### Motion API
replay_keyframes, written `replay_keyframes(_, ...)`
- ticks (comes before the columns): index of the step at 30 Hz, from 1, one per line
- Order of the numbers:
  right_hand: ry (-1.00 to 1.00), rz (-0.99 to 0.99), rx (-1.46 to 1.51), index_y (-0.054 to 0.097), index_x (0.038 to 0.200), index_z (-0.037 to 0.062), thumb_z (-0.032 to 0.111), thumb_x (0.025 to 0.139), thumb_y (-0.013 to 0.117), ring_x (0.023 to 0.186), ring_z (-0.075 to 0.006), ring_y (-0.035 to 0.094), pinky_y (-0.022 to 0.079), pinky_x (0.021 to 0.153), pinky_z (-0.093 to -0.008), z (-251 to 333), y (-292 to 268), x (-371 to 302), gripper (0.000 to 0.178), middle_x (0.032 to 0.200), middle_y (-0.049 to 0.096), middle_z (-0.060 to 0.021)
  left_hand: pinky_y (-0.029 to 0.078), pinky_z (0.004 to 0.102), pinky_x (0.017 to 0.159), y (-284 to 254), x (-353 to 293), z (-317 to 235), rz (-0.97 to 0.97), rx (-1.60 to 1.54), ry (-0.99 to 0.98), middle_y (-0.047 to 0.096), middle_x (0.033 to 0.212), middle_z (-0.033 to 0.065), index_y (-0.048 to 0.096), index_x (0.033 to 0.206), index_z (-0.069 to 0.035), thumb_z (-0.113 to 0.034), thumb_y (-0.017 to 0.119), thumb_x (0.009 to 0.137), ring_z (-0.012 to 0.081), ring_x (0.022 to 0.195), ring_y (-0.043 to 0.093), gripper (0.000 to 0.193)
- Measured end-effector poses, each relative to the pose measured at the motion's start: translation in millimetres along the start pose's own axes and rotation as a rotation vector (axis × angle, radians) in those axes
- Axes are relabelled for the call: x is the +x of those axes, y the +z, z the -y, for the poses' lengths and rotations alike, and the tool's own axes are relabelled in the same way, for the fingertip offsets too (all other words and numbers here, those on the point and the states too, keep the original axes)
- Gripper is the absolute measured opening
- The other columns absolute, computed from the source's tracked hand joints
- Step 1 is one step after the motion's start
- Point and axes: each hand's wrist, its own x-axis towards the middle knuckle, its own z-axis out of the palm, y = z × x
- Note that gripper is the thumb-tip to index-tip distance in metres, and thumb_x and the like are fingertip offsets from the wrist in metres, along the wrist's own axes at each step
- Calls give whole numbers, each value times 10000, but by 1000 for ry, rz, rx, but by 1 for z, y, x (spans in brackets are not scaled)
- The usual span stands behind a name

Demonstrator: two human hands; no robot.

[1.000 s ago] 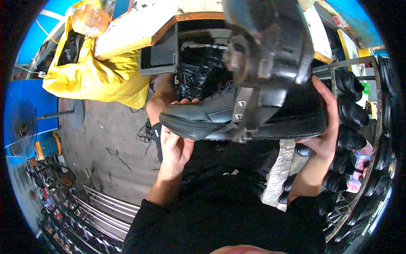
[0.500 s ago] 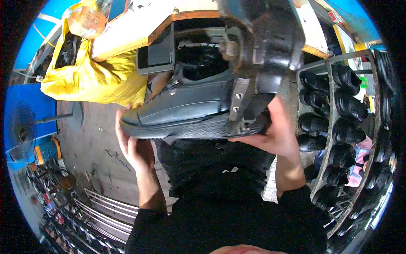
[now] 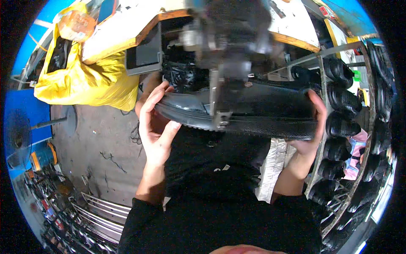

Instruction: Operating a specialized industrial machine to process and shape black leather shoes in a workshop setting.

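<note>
A black leather shoe (image 3: 264, 101) lies sideways across the front of me, its thick textured sole facing my body. My left hand (image 3: 156, 127) grips its left end, with the thumb against the sole edge and the fingers on the far side. Around the right end, my right hand (image 3: 318, 120) is closed, partly hidden behind the shoe. A dark machine head (image 3: 237, 34), blurred, stands over the middle of the shoe. Its narrow metal part (image 3: 220, 120) comes down against the shoe's side near the sole. Where the tip meets the sole is unclear.
Behind the shoe is a white worktable (image 3: 122, 36) with a wooden edge. A yellow bag (image 3: 97, 84) hangs at the left, near a grey box (image 3: 144, 57). Metal racks (image 3: 364, 161) with several black shoes stand close on the right. A fan (image 3: 21, 131) stands far left.
The shoe has shifted right past the machine's metal part, so more of it now shows on the right. Both hands moved right with it; my left thumb now presses the sole edge.
</note>
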Motion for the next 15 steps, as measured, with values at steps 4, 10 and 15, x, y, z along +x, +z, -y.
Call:
replay_keyframes(4, -47, -72, 59, 390, 1427, -102, 427, 489, 984, 1362, -307, 465, 345, 1154, -426, 21, 1, 11, 1231, 1487, 439, -226, 367, 452, 1132, 8, 6, 11, 6, -99, 0, 415, 1512, 197, 430, 1441, -25, -141, 747, 872, 345, 1370, 455, 661)
replay_keyframes(10, -144, 162, -14, 458, 1375, -92, 277, 491, 986, 1366, -369, 448, 323, 1153, -456, 39, 16, 38, 1093, 1473, 406, -306, 340, 458, 1162, -6, 6, 27, -101, -266, -1, 385, 1551, 178, 408, 1461, -13, -209, 755, 885, 334, 1393, 442, 700)
replay_keyframes(15, -104, 232, 39, 502, 1349, -43, 238, 476, 989, 1355, -379, 445, 310, 1155, -488, 36, 43, 39, 1038, 1426, 466, -261, 341, 477, 1162, -41, 3, 26, -156, -183, 43, 392, 1546, 187, 420, 1454, -28, -195, 760, 879, 339, 1393, 437, 688)
